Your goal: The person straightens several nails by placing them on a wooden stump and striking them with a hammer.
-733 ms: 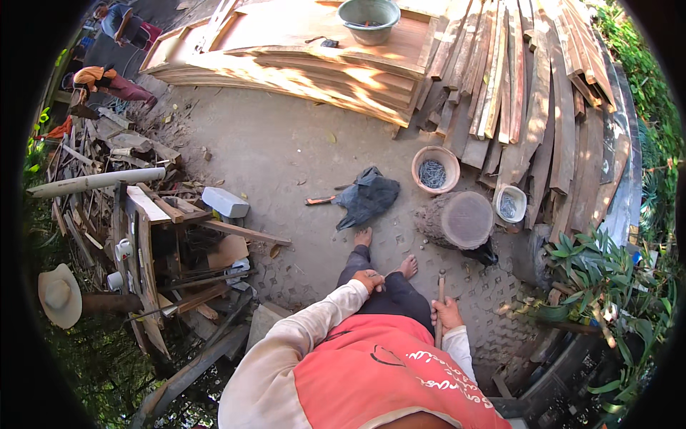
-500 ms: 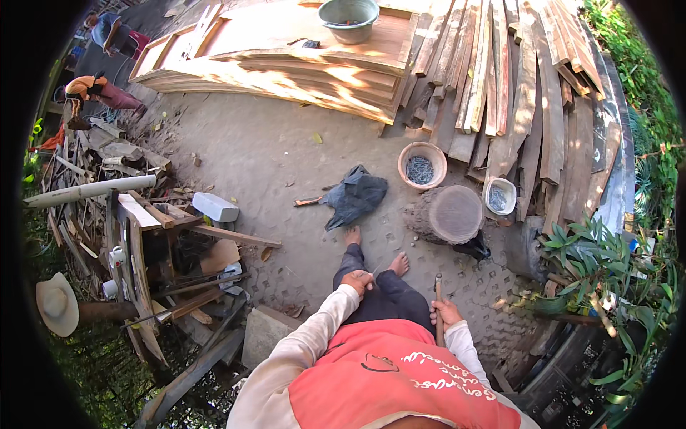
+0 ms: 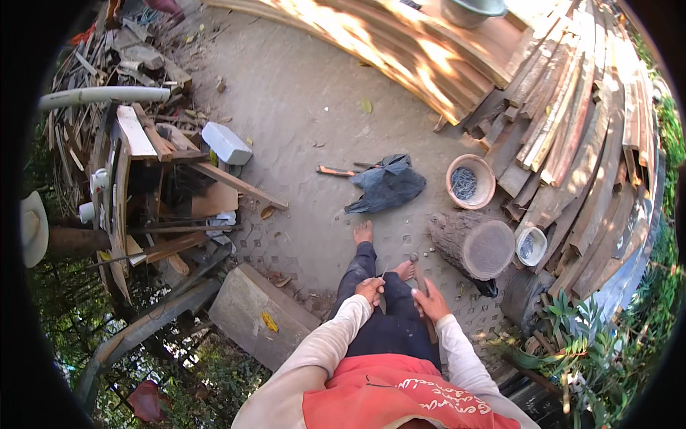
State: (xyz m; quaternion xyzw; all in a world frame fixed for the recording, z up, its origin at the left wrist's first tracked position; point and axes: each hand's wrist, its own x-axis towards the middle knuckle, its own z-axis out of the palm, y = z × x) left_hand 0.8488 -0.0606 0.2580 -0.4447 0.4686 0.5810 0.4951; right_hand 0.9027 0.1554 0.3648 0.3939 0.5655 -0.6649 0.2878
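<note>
Red cloth of the shirt (image 3: 386, 379) runs off the lower edge of the head view. At the top, the grey-green bucket (image 3: 475, 8) and the stacked wooden panels (image 3: 429, 68) are cut off; at the left rim only part of a pale hat (image 3: 33, 230) shows, and at the upper left a scrap of maroon trouser leg (image 3: 166, 8) on another person. Dark sheeting (image 3: 393, 187) hides one end of an orange-and-black tool (image 3: 334, 171), so its kind is hard to make out.

The left hand (image 3: 370, 289) is closed, its fingers together around a thin sliver (image 3: 384, 273) too small to identify. The right hand (image 3: 431, 302) lies over the handle of a hammer (image 3: 419, 277), fingers partly straightened; whether they grip it I cannot tell. The hammer is in front of the dark trousers (image 3: 393, 330), head pointing away from the body, near the left hand. Farther out, a log (image 3: 488, 249) sits between a clay bowl (image 3: 488, 194) of nails (image 3: 464, 183) and a whitish tub (image 3: 543, 247).

White slanted lettering (image 3: 450, 399) crosses the shirt, bent by folds.
</note>
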